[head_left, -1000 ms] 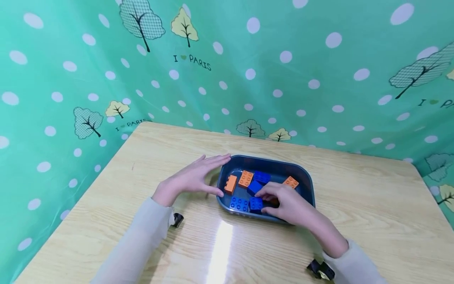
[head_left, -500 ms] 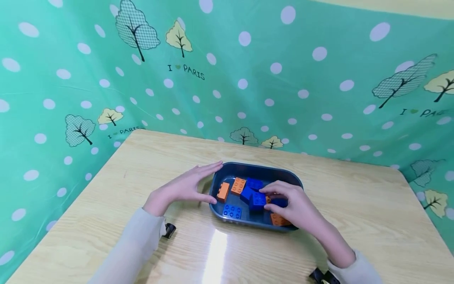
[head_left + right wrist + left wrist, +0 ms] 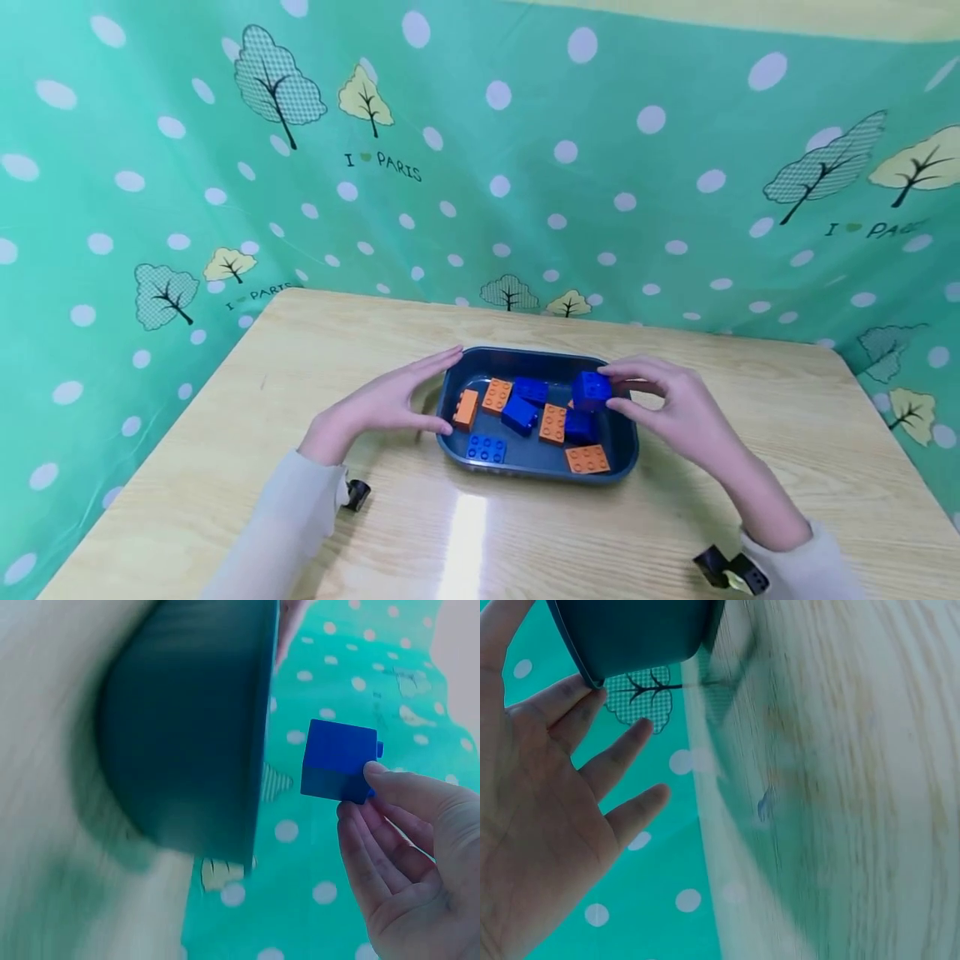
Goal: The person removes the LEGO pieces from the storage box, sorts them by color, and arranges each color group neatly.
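My right hand (image 3: 678,408) pinches a blue building brick (image 3: 591,390) between thumb and fingertips, over the right part of a dark blue bin (image 3: 525,473). In the right wrist view the brick (image 3: 337,761) hangs above the bin's rim, its studs facing the palm. At the bin's left end, my left hand (image 3: 367,404) spreads its fingers and thumb along the rim. The left wrist view has a fingertip right at the bin's edge and the other fingers straight. Inside the bin lie several orange bricks (image 3: 587,459) and several blue bricks (image 3: 487,449).
The bin stands on a light wooden table (image 3: 360,333). A green dotted cloth (image 3: 450,208) hangs behind it and along the left side. Black straps with small devices (image 3: 731,571) sit near both cuffs.
My right hand has taken hold of a blue brick, lifted it and carried it to the right, uncovering more bricks. My left hand stays at the rim while the head view shifts.
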Demonstrator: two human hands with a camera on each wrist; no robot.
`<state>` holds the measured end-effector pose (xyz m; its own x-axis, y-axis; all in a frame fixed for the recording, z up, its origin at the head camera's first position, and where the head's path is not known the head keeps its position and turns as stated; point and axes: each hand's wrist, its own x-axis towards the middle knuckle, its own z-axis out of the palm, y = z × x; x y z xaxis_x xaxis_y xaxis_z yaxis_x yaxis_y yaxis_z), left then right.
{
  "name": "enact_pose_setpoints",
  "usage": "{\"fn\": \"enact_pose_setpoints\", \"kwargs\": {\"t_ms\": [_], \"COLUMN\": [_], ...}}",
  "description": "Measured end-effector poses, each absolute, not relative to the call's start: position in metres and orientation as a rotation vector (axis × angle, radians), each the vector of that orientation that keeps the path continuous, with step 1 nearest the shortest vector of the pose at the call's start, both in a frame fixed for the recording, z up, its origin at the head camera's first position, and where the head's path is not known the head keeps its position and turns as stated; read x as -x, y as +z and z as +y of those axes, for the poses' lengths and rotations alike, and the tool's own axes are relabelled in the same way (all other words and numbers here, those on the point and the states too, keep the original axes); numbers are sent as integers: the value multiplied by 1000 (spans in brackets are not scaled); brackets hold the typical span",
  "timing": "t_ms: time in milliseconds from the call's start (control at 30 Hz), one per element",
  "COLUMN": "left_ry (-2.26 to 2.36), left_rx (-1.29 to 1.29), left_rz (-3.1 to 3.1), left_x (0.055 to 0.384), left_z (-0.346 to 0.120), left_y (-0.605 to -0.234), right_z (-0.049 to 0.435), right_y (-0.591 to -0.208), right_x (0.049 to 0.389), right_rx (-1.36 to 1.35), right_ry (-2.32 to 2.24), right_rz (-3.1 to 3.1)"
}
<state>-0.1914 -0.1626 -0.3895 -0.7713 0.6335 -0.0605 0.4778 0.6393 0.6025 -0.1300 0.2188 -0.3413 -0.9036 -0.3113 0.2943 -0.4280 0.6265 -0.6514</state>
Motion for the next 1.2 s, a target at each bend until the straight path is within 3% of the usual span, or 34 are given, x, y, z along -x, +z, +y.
{"fn": "enact_pose_setpoints", "kwargs": {"t_ms": [1200], "left_ry": [893], "left_rx": [-919], "left_rz": [2540], "left_x": [199], "left_z": [-178], "left_y": [-389], "right_z": [311], "right_y": [-375], "right_x": [156], "right_rx": [-349], "right_ry": [1065], "right_rz": [-2734]}}
